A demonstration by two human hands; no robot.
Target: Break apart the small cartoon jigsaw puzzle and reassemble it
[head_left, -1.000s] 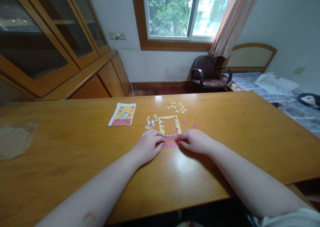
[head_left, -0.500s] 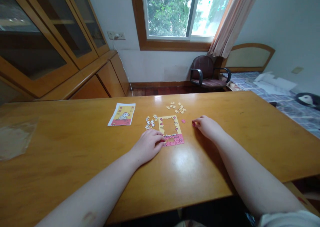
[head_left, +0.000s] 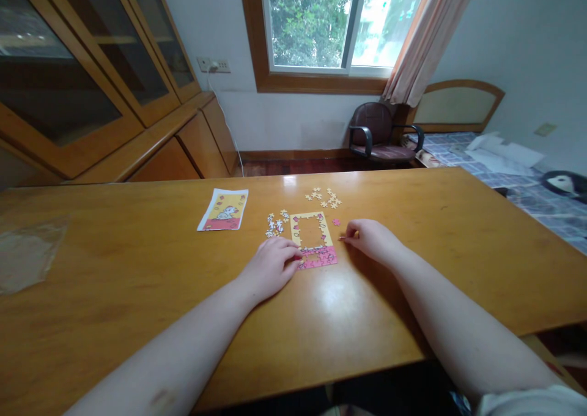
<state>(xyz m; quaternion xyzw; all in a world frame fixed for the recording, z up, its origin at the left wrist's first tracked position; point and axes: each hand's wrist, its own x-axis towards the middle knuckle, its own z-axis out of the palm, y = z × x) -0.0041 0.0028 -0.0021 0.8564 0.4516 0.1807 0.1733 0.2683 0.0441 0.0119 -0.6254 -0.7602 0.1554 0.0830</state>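
Note:
A partly assembled jigsaw puzzle [head_left: 328,255] lies on the table, with a yellow frame around an open middle and a pink lower band that has a smaller gap. My left hand [head_left: 274,263] rests at its lower left edge, fingertips touching the border, fingers loosely bent and apart. To the right of the puzzle, my right hand [head_left: 373,238] pinches a small puzzle piece [head_left: 342,238] just above the table; its printed face cannot be made out. One loose pink piece [head_left: 336,222] lies between the puzzle and my right hand.
White patterned pieces [head_left: 276,225] lie in a group left of the puzzle, and yellow pieces [head_left: 331,199] behind it. A reference picture [head_left: 224,210] of a white duck-like figure lies further left. At the far left is a clear plastic bag [head_left: 30,254]. The wooden table [head_left: 151,263] supports everything.
My right hand has moved left and slightly nearer to me, bringing the pinched piece close to the puzzle's right edge. My left hand has stayed in place.

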